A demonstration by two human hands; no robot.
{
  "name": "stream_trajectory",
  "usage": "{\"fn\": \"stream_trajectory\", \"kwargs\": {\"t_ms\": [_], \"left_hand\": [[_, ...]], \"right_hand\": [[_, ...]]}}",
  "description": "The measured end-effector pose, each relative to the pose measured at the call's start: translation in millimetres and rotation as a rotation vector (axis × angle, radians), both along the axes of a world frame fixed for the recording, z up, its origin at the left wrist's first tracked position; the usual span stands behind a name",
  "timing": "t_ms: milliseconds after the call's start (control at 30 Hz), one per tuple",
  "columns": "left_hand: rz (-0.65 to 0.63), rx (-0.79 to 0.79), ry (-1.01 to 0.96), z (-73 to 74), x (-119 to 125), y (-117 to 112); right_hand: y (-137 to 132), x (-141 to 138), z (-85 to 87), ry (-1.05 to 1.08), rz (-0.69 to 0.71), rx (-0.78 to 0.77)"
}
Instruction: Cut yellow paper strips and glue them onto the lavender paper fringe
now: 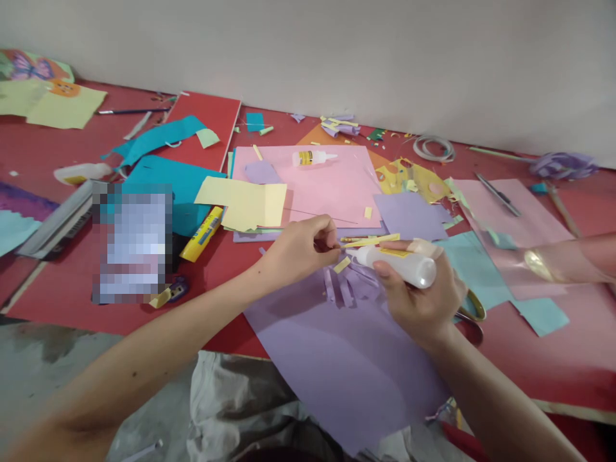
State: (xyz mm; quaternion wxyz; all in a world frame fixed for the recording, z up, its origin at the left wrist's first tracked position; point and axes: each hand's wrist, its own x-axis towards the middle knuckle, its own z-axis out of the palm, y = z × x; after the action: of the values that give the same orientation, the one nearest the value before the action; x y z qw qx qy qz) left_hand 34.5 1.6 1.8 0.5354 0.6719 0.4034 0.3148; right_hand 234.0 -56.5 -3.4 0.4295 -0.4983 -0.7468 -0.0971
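Note:
My right hand [428, 295] is wrapped round a white glue bottle [409, 266], its nozzle pointing left at my left fingertips. A narrow yellow paper strip [370, 241] lies along the top of the bottle, by my right fingers. My left hand [308, 250] is closed in a pinch at the top of a purple fringed paper piece [349, 285], whose cut strips hang down. A small yellow paper bit [342, 265] sits on the fringe. Just where the nozzle tip meets the paper is hard to make out. Beneath both hands spreads a large purple sheet [346, 359].
Behind my hands lie a pink sheet [337, 186] and a second glue bottle [312, 158]. A yellow glue stick [202, 234] lies left, scissors [474, 308] right. A cutter knife [498, 194] rests on pink paper. Another person's arm [572, 260] reaches in from the right.

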Motion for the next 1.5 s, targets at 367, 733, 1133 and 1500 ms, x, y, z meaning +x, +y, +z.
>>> {"fn": "stream_trajectory", "kwargs": {"t_ms": [367, 733, 1133, 1500], "left_hand": [[-0.008, 0.001, -0.027, -2.5, 0.4, -1.1], [-0.005, -0.004, -0.008, -1.9, 1.0, -0.6], [-0.009, 0.006, -0.006, -2.4, -0.2, 0.4], [-0.018, -0.004, 0.015, -2.1, 1.0, -1.8]], "right_hand": [[-1.2, -0.3, 0.6, 0.043, 0.035, 0.013], [0.7, -0.5, 1.7, 0.028, 0.082, 0.004], [-1.4, -0.4, 1.4, 0.022, 0.057, -0.02], [-2.3, -0.7, 4.5, 0.039, 0.084, -0.062]]}}
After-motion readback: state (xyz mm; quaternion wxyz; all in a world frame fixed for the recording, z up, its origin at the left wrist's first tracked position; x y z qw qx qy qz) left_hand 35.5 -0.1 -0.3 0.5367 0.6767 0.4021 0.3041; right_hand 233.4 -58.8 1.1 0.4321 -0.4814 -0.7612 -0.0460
